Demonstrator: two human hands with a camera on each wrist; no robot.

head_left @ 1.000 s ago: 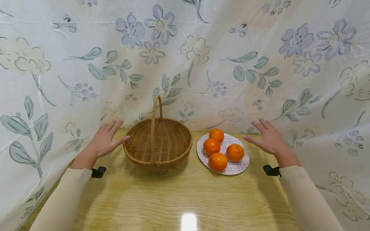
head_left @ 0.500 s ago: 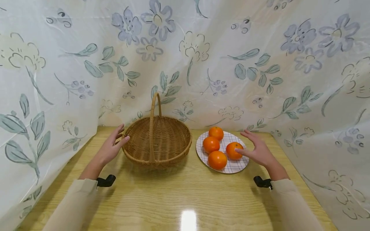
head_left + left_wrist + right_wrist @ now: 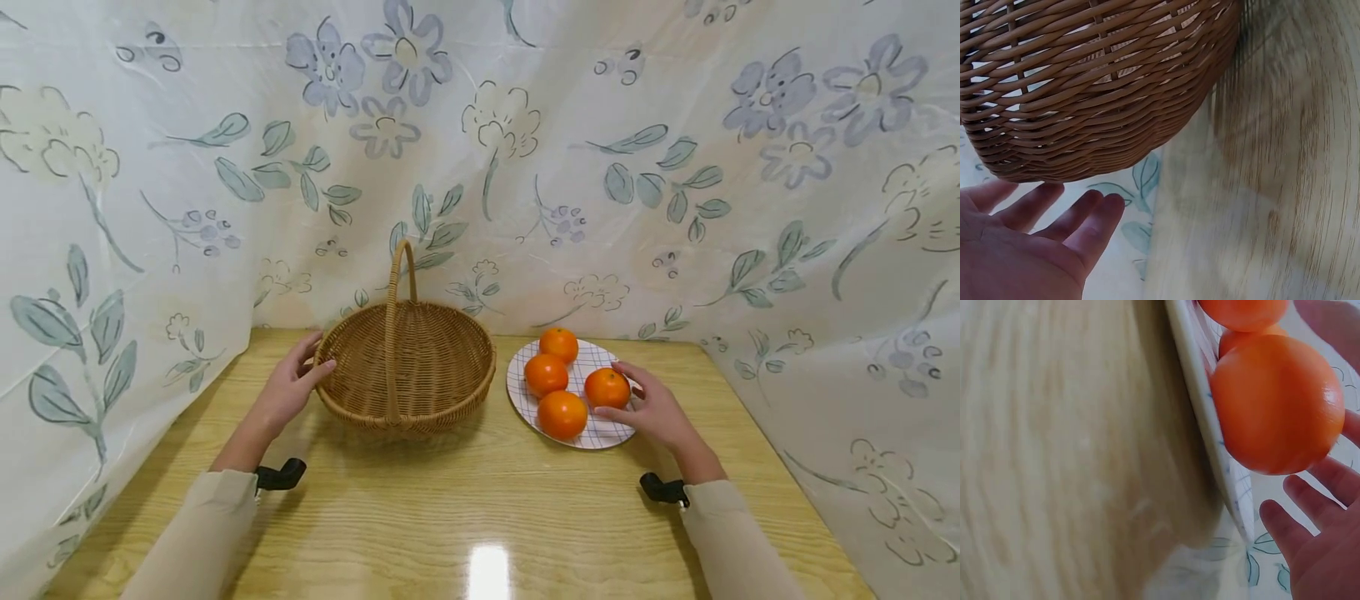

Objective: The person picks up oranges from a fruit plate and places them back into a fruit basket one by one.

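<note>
Presently, the left hand, at the left of the frame, is unclenched, relaxed against the wicker basket, which sits just left of centre. The right hand, right of centre, is likewise unclenched, spread around the rightmost orange fruit on the checked plate. Three other fruits lie left of it.

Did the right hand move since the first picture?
Yes. The right hand went left in the head view, from the right edge of the checked plate to the rightmost orange.
</note>
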